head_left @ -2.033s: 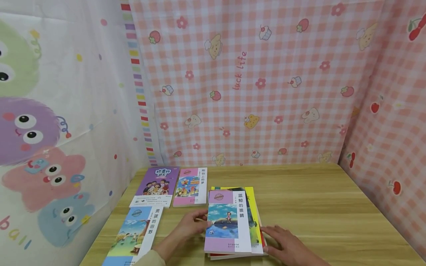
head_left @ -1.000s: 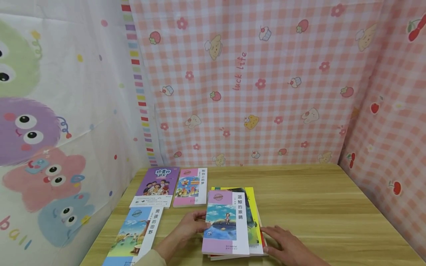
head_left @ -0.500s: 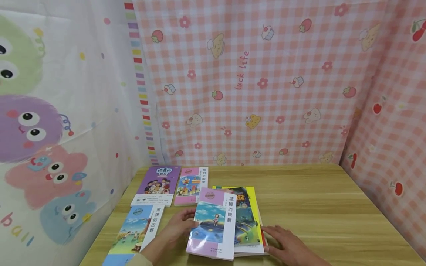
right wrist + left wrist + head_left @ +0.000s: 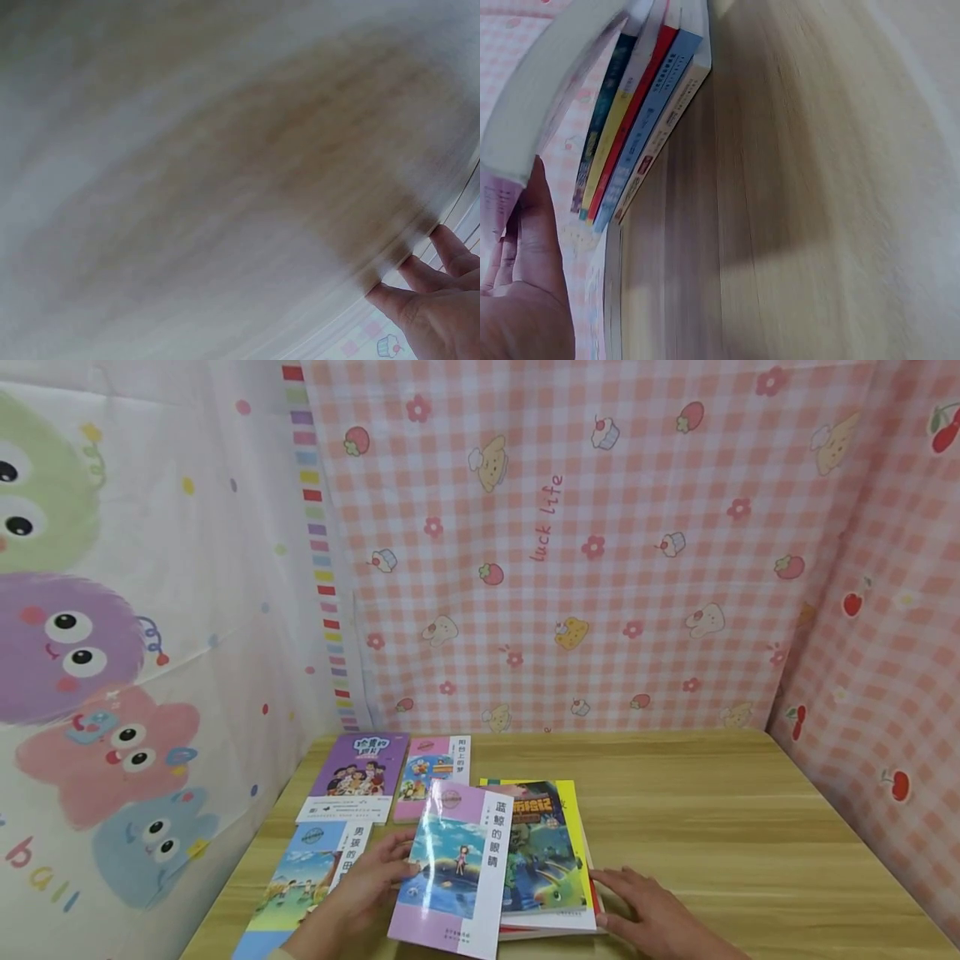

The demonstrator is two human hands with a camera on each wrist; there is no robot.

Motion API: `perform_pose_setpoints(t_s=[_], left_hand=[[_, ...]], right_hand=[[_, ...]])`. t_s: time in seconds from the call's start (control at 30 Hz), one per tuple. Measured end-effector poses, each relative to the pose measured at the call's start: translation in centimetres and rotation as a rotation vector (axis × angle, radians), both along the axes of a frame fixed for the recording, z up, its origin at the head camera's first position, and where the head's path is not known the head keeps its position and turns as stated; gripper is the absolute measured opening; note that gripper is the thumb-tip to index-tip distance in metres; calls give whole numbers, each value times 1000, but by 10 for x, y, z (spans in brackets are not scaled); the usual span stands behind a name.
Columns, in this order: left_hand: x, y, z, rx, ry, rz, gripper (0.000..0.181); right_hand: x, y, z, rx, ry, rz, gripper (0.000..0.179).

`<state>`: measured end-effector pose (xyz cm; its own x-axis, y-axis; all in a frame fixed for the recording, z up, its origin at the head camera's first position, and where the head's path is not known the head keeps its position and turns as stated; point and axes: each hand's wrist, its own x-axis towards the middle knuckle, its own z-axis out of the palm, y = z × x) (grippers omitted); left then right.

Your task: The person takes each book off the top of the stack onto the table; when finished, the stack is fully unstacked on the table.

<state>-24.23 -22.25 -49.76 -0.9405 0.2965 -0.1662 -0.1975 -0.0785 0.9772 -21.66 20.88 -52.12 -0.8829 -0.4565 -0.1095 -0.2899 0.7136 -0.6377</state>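
Observation:
My left hand (image 4: 367, 885) grips the left edge of a paperback book (image 4: 457, 860) with a pink, white and sea-blue cover, raised and tilted over the table. In the left wrist view, my left hand (image 4: 532, 277) has the book's thick page block (image 4: 544, 90) above it, clear of the stack. Just right of that book lies a stack of books topped by one with a dark green picture cover and yellow edge (image 4: 547, 877). My right hand (image 4: 660, 914) rests at the stack's right side, fingers extended. The right wrist view shows its fingers (image 4: 424, 277) on the table.
A purple book (image 4: 356, 772) and a pink book (image 4: 427, 777), partly covered by the raised one, lie at the back left. Nearer is a blue book (image 4: 288, 885), partly behind my left forearm. Patterned cloths (image 4: 570, 568) hang around the wooden table (image 4: 712, 810).
The pink and white book has come off the stack to the left and towards me, lifted and tilted by my left hand. This uncovers the green picture cover. My right hand stays put.

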Motion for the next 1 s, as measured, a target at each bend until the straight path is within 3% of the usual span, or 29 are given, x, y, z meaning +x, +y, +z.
perform_pose_setpoints(t_s=[0.13, 0.33, 0.43, 0.63, 0.83, 1.0], left_hand=[[8, -14, 3, 27, -26, 57, 70], [16, -38, 0, -14, -113, 172, 71], [19, -50, -3, -14, -174, 176, 71], [23, -65, -8, 78, -276, 157, 74], [23, -62, -14, -9, -239, 100, 75], [16, -56, -19, -92, -217, 131, 75]], right_hand=[[-1, 0, 1, 4, -9, -3, 65], [-1, 0, 1, 0, -10, 3, 65], [-1, 0, 1, -2, -4, 12, 65], [-1, 1, 1, -10, -3, 28, 64], [0, 0, 3, -11, -19, 16, 64], [0, -1, 2, 0, -43, -8, 65]])
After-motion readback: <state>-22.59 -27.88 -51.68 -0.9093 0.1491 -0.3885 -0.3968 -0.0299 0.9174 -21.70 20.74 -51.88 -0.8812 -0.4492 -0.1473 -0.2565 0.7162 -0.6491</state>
